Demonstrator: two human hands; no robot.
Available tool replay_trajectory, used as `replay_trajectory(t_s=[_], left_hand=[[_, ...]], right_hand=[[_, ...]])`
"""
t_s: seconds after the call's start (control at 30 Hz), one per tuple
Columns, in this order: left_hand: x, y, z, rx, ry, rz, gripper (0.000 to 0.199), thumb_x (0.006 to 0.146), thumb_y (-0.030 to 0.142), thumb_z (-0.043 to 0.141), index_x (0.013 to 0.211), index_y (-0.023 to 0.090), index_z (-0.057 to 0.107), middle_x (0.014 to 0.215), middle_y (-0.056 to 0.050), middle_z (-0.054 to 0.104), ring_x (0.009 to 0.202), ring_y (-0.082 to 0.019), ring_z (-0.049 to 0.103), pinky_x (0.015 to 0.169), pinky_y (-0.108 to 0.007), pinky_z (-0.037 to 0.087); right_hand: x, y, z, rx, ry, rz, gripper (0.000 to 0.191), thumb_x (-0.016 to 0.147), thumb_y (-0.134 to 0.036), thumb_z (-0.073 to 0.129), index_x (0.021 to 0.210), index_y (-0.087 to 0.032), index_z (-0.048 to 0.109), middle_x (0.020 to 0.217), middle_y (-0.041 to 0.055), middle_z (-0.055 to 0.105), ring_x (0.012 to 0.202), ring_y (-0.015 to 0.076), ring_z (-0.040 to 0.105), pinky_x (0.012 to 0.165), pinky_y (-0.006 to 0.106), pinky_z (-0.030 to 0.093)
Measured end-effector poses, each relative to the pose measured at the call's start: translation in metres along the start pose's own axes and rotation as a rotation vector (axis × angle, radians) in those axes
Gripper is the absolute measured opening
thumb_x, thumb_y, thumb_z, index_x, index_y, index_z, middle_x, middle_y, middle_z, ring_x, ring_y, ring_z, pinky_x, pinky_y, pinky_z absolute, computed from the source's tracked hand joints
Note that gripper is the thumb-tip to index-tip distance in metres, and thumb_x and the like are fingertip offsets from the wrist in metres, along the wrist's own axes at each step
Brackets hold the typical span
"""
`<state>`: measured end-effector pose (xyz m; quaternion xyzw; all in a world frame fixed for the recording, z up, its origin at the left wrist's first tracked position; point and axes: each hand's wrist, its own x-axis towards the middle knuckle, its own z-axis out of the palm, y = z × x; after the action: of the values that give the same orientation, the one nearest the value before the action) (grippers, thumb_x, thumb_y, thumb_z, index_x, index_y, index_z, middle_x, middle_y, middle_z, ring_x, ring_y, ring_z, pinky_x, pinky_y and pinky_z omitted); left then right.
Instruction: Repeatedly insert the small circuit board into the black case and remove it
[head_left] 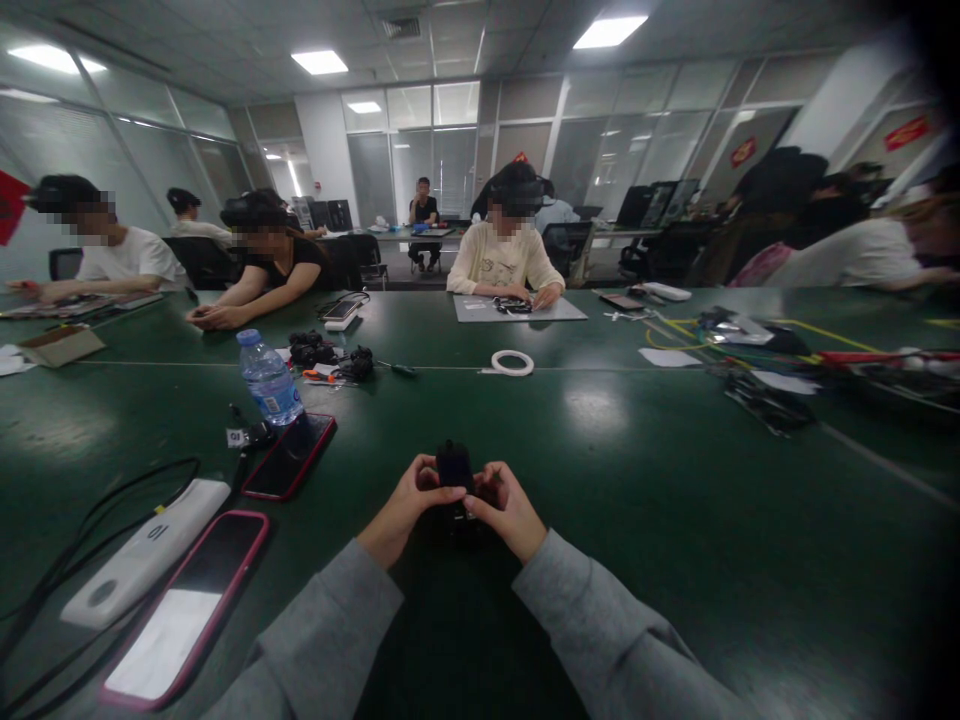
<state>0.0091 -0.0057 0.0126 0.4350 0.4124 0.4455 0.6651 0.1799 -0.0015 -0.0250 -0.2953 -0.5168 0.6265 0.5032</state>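
Observation:
A small black boxy device (454,468) is held up between my two hands just above the green table (600,480). My left hand (405,507) grips its left side, with the thumb laid across its lower front. From the right, my right hand (510,508) closes on it, its thumb tip meeting the left thumb near the bottom edge. Some dark part with small light spots shows beneath the thumbs, too dim to make out. The fingers behind the device are mostly hidden.
To my left lie a pink-cased phone (187,610), a white numbered power bank (146,555) with black cables, a red-edged phone (292,458) and a water bottle (268,378). A white tape roll (512,363) sits farther off. Across the table a person (510,250) works on a grey mat (559,307).

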Motion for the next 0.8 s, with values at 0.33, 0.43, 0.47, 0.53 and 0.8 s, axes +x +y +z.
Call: replay_trajectory(t_s=[0.33,0.43,0.47,0.53,0.8], left_hand=[[0.0031,-0.001,-0.0066,-0.012,-0.064,0.012,0.053,0.059,0.022,0.076,0.107,0.018,0.054,0.109,-0.01,0.057,0.104,-0.024,0.053,0.091,-0.039,0.035],[0.0024,-0.0009,-0.0054,-0.021,-0.059,0.027,0.052,0.06,0.022,0.076,0.107,0.018,0.054,0.109,-0.01,0.057,0.104,-0.024,0.053,0.091,-0.038,0.036],[0.0021,-0.0005,-0.0048,-0.023,-0.063,0.032,0.052,0.06,0.021,0.075,0.107,0.018,0.054,0.11,-0.01,0.057,0.105,-0.024,0.053,0.091,-0.038,0.036],[0.0013,0.0007,-0.0035,-0.021,-0.07,0.032,0.052,0.06,0.022,0.076,0.108,0.018,0.054,0.11,-0.01,0.057,0.105,-0.023,0.053,0.091,-0.037,0.036],[-0.0022,0.0031,-0.0006,0.057,0.025,-0.007,0.058,0.06,0.035,0.075,0.111,0.018,0.055,0.106,-0.01,0.058,0.102,-0.022,0.053,0.091,-0.037,0.035]], right_hand=[[0.0006,-0.0001,-0.0015,0.0,0.016,0.012,0.045,0.071,-0.029,0.072,0.087,-0.022,0.031,0.089,-0.0005,0.055,0.081,0.0134,0.057,0.071,0.027,0.045],[0.0011,0.0005,-0.0018,0.023,0.012,0.007,0.045,0.071,-0.028,0.073,0.087,-0.022,0.031,0.089,-0.0005,0.055,0.081,0.0126,0.056,0.072,0.026,0.044],[0.0012,0.0006,-0.0018,0.026,0.014,0.004,0.046,0.071,-0.028,0.073,0.087,-0.022,0.031,0.089,-0.0005,0.055,0.081,0.0123,0.056,0.072,0.026,0.044],[0.0013,0.0004,-0.0016,0.023,0.021,0.0,0.046,0.07,-0.029,0.074,0.087,-0.022,0.031,0.087,-0.0009,0.055,0.08,0.0118,0.055,0.072,0.025,0.043],[0.0003,-0.0045,0.001,0.025,0.043,0.034,0.05,0.068,-0.032,0.075,0.086,-0.022,0.03,0.086,-0.0007,0.056,0.078,0.0131,0.057,0.071,0.026,0.045]])
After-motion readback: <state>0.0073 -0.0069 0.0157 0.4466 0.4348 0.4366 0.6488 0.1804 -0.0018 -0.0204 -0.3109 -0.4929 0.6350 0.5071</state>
